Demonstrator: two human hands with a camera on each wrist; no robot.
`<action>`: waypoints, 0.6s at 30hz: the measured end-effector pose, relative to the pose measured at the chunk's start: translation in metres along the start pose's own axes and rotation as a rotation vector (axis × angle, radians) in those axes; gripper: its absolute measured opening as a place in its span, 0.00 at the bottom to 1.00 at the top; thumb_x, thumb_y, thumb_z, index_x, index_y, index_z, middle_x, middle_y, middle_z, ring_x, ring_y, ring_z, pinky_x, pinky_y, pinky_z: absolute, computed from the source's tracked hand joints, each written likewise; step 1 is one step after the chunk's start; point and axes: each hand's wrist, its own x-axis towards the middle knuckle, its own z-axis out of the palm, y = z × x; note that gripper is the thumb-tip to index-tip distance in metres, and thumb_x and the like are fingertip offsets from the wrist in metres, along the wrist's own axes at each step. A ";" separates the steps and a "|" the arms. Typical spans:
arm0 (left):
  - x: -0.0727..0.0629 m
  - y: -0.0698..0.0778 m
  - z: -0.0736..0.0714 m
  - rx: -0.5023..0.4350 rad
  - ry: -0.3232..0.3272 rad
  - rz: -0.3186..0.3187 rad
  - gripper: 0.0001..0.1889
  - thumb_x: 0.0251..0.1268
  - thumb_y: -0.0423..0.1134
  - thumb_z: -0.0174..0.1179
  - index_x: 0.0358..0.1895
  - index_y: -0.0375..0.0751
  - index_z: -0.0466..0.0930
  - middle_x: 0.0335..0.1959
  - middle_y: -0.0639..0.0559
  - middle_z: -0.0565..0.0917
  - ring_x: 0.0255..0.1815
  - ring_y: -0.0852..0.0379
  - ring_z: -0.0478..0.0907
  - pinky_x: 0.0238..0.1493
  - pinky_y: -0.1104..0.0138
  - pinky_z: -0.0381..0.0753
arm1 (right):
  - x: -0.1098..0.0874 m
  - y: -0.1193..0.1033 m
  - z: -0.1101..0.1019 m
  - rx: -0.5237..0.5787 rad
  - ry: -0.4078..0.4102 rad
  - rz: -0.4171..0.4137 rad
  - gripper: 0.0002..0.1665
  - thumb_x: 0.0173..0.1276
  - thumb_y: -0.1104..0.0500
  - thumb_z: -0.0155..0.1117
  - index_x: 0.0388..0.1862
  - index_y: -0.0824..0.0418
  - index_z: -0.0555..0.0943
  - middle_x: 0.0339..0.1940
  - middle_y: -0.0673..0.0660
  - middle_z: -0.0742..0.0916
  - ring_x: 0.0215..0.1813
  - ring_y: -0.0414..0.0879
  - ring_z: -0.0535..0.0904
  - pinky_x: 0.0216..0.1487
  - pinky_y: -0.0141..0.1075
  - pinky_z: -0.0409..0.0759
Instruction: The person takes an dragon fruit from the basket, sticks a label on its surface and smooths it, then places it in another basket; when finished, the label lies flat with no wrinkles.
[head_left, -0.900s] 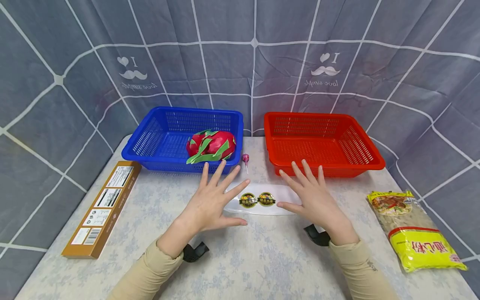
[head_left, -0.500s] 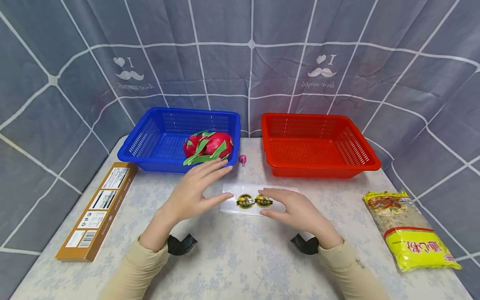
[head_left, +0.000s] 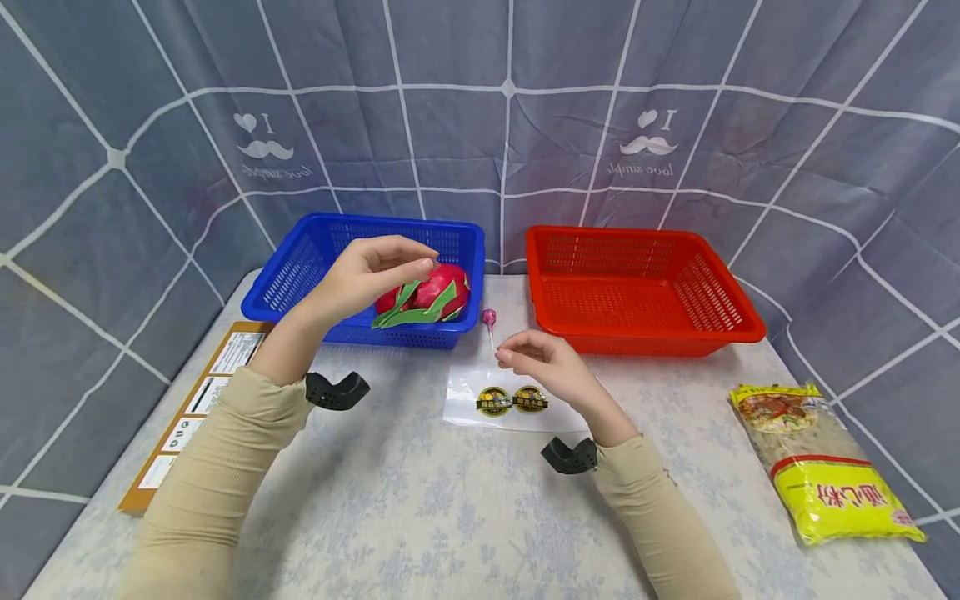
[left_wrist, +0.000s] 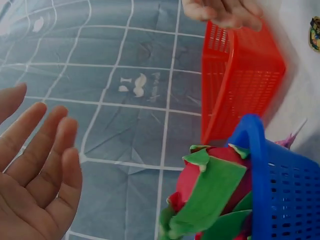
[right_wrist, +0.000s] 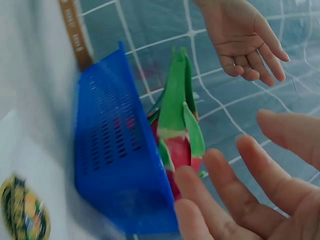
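Observation:
Above the blue basket [head_left: 375, 337] my left hand [head_left: 367, 271] hovers with relaxed, slightly bent fingers and holds nothing. Below it in the basket lie red dragon fruit with green scales [head_left: 442, 292], partly hidden by the hand in the head view. My right hand [head_left: 551, 367] hangs over the table, its fingers loosely bent and free of any object. Nearest to it are a pink lollipop [head_left: 490, 318] and a clear plastic bag [head_left: 461, 396] with two round black-and-gold labels. In the left wrist view, the dragon fruit [left_wrist: 215, 185] shows beside the blue rim, apart from the left hand [left_wrist: 40, 175].
A red basket [head_left: 645, 342] stands at the back right. On the right side lies a yellow bag of noodles [head_left: 832, 467]. A long brown box [head_left: 180, 437] lies on the left, partly covered by the left arm. A grey grid-patterned curtain [head_left: 465, 133] encloses the table.
From spread above the plastic bag, both hands have relaxed their fingers. The left has moved up and left to the blue basket; the right has shifted left and slightly forward toward the lollipop.

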 end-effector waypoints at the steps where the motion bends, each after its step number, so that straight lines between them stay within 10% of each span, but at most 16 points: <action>1: 0.004 0.001 -0.001 -0.008 0.004 -0.018 0.15 0.67 0.40 0.57 0.51 0.36 0.80 0.45 0.45 0.83 0.44 0.52 0.79 0.44 0.66 0.78 | 0.004 -0.001 0.001 0.039 0.018 0.003 0.15 0.67 0.58 0.60 0.46 0.68 0.78 0.42 0.62 0.84 0.47 0.54 0.81 0.50 0.42 0.78; 18: 0.039 -0.025 0.006 -0.005 -0.035 -0.236 0.16 0.66 0.44 0.58 0.49 0.35 0.78 0.44 0.40 0.82 0.41 0.42 0.77 0.42 0.59 0.78 | 0.049 0.022 0.031 0.349 0.254 0.139 0.19 0.69 0.60 0.58 0.54 0.67 0.73 0.52 0.63 0.79 0.49 0.55 0.80 0.51 0.45 0.78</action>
